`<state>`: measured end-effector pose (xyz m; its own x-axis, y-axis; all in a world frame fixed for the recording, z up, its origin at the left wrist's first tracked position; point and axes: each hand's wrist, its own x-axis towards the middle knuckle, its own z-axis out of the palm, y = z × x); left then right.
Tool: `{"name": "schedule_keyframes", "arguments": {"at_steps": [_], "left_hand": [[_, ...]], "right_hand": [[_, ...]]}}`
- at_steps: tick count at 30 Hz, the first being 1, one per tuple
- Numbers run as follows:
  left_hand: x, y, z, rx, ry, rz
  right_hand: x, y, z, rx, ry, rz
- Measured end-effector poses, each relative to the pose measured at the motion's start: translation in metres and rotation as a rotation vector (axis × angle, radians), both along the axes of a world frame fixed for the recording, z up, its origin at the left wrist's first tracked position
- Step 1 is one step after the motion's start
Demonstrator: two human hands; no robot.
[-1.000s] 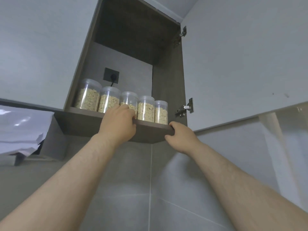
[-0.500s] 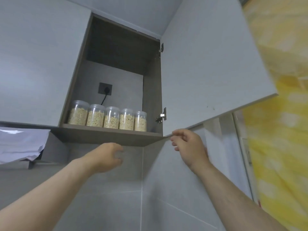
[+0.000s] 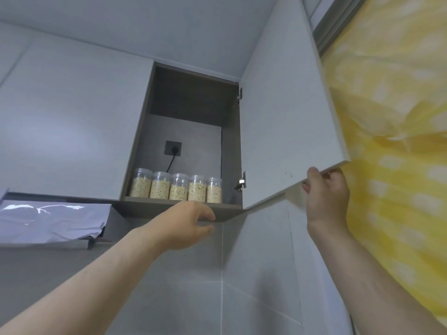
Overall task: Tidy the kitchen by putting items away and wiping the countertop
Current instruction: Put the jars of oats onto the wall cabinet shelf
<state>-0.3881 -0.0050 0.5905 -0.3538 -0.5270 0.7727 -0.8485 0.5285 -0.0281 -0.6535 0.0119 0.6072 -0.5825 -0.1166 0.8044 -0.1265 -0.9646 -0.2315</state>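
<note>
An upper wall cabinet [image 3: 183, 110] stands open above me. Several clear jars of pale grain [image 3: 177, 187] line the front of its bottom shelf [image 3: 174, 206]. The grey cabinet door [image 3: 285, 122] swings out to the right. My right hand [image 3: 325, 192] grips the door's lower outer corner, fingers curled over the edge. My left hand [image 3: 186, 226] hovers just below the shelf's front edge, fingers loosely apart and holding nothing.
A dark socket with a plugged cable [image 3: 173, 148] sits on the cabinet's back wall. A closed cabinet door [image 3: 72, 126] is to the left, crinkled plastic wrap [image 3: 50, 221] over a hood-like ledge below it. A yellow patterned curtain [image 3: 396, 146] hangs at right. Grey tiles [image 3: 193, 291] cover the wall.
My left hand left the jars and dropped below the shelf. My right hand moved from the shelf edge out to the door's lower corner. The view has shifted back and right.
</note>
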Motion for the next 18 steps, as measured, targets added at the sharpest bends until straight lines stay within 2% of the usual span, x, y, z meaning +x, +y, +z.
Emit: {"name": "schedule_keyframes", "arguments": {"at_steps": [6,9,13,15,18], "left_hand": [[-0.007,0.056,0.023,-0.061,0.047,0.001],[-0.013,0.080,0.037,-0.114,0.111,-0.101],[-0.022,0.105,0.049,-0.166,0.163,-0.254],[-0.025,0.113,0.053,-0.201,0.166,-0.275],[-0.028,0.119,0.058,-0.264,0.157,-0.283]], "right_hand": [[0.024,0.002,-0.008,-0.012,0.265,-0.038],[0.042,-0.001,-0.007,-0.026,0.397,-0.114],[0.062,-0.012,0.000,0.003,0.486,-0.207],[0.068,-0.019,0.006,-0.033,0.561,-0.177],[0.078,-0.024,0.012,-0.059,0.616,-0.263]]}}
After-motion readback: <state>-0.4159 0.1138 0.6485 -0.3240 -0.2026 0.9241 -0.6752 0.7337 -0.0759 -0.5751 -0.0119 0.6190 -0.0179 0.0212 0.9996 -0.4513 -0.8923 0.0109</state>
